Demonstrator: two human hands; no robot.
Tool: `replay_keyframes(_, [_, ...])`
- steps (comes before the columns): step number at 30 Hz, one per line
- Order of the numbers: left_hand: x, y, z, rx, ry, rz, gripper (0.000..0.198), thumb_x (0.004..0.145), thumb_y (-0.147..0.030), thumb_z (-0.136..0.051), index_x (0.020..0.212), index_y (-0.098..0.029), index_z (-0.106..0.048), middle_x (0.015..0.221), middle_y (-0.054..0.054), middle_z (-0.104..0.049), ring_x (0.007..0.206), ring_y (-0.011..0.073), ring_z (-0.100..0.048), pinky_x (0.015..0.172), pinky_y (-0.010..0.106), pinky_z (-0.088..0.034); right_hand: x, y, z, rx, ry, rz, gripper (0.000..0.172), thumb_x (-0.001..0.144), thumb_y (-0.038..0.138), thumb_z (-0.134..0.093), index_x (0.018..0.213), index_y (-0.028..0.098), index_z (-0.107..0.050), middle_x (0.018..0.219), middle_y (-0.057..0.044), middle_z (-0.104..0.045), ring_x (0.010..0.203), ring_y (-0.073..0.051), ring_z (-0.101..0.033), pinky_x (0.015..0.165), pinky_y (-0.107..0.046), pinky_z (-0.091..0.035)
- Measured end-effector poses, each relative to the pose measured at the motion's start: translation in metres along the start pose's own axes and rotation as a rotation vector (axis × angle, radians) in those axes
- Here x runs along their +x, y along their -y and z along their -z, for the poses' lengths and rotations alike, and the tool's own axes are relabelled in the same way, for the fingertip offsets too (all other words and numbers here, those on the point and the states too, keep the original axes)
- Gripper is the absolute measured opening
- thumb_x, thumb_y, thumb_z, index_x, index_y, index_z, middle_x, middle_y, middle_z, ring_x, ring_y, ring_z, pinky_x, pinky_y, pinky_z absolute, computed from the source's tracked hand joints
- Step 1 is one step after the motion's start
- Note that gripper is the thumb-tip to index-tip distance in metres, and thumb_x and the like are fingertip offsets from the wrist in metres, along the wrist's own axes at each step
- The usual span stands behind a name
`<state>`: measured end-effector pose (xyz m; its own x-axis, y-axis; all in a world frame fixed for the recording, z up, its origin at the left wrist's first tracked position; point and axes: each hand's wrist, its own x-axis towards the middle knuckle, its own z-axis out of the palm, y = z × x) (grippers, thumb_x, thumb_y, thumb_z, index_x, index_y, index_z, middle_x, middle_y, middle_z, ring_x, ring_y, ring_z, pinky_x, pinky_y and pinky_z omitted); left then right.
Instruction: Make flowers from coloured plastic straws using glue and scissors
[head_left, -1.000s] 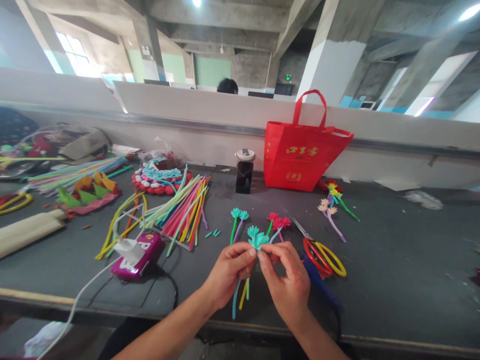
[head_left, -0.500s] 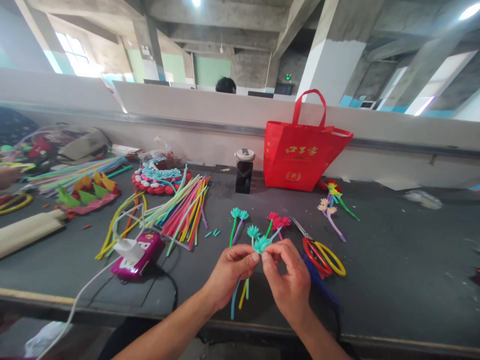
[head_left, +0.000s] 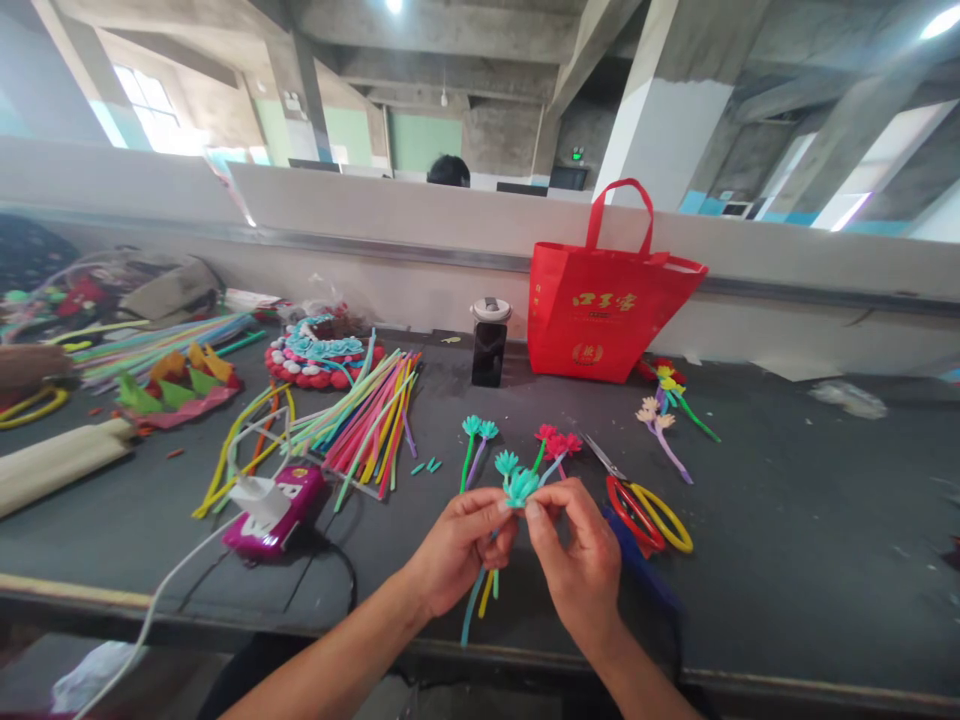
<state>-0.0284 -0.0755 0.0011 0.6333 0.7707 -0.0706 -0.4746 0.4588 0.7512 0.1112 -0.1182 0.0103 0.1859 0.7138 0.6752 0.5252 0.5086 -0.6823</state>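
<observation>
A turquoise pipe-cleaner flower (head_left: 520,486) is pinched between both hands above the near part of the table. My left hand (head_left: 469,545) is closed on its left side with thumb and forefinger. From the right, my right hand (head_left: 576,540) grips its base the same way. Just behind lie other turquoise flowers (head_left: 480,428) and red flowers (head_left: 559,440) on stems. Blue, yellow and green stem ends (head_left: 480,600) show below my hands; their upper parts are hidden. Scissors (head_left: 637,500) with red and yellow handles lie beside my right hand.
Coloured pipe cleaners (head_left: 375,420) and a purple power strip (head_left: 277,512) lie at left. A dark cup (head_left: 489,350) and a red bag (head_left: 600,310) stand behind. More flowers (head_left: 664,410) lie at right. Another person's hand (head_left: 30,372) is at the far left edge.
My fingers have shifted slightly around the turquoise flower, whose petals now stand more upright. At the far left, the other person's hand has come further into view.
</observation>
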Motion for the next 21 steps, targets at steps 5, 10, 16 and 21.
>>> replay_keyframes(5, [0.0002, -0.0006, -0.0004, -0.040, -0.050, -0.038, 0.023, 0.078, -0.030, -0.077, 0.072, -0.013, -0.063, 0.053, -0.004, -0.047, 0.045, 0.0049, -0.034, 0.047, 0.022, -0.020, -0.0039, -0.0042, -0.0022, 0.018, -0.089, -0.022, 0.011, 0.090, 0.018, -0.062, 0.099, 0.022, -0.060, 0.077, 0.004, -0.053, 0.070, -0.013, -0.056, 0.068, -0.026, -0.048])
replay_keyframes(10, [0.0001, -0.0014, -0.0026, -0.054, -0.078, -0.031, 0.024, 0.076, -0.030, -0.079, 0.070, -0.014, -0.062, 0.054, -0.003, -0.049, 0.047, 0.0049, -0.035, 0.047, 0.021, -0.022, -0.0023, -0.0013, -0.0008, -0.037, -0.002, 0.096, 0.010, 0.090, 0.015, -0.062, 0.097, 0.022, -0.064, 0.079, 0.002, -0.058, 0.071, -0.013, -0.055, 0.069, -0.026, -0.047])
replay_keyframes(16, [-0.0004, 0.0007, -0.0026, -0.017, -0.109, -0.045, 0.025, 0.072, -0.031, -0.083, 0.069, -0.014, -0.064, 0.053, -0.003, -0.052, 0.047, 0.0054, -0.039, 0.048, 0.021, -0.023, 0.0012, 0.0020, 0.0001, -0.039, 0.006, 0.091, 0.009, 0.092, 0.014, -0.058, 0.087, 0.021, -0.061, 0.077, 0.002, -0.059, 0.070, -0.012, -0.055, 0.066, -0.024, -0.045])
replay_keyframes(21, [-0.0008, 0.0034, -0.0022, 0.023, -0.114, -0.037, 0.027, 0.070, -0.032, -0.084, 0.068, -0.014, -0.065, 0.051, -0.003, -0.052, 0.047, 0.0049, -0.037, 0.048, 0.021, -0.022, 0.0026, 0.0024, 0.0019, -0.028, 0.009, 0.060, 0.012, 0.093, 0.015, -0.055, 0.082, 0.021, -0.058, 0.075, 0.002, -0.056, 0.069, -0.012, -0.053, 0.065, -0.024, -0.044])
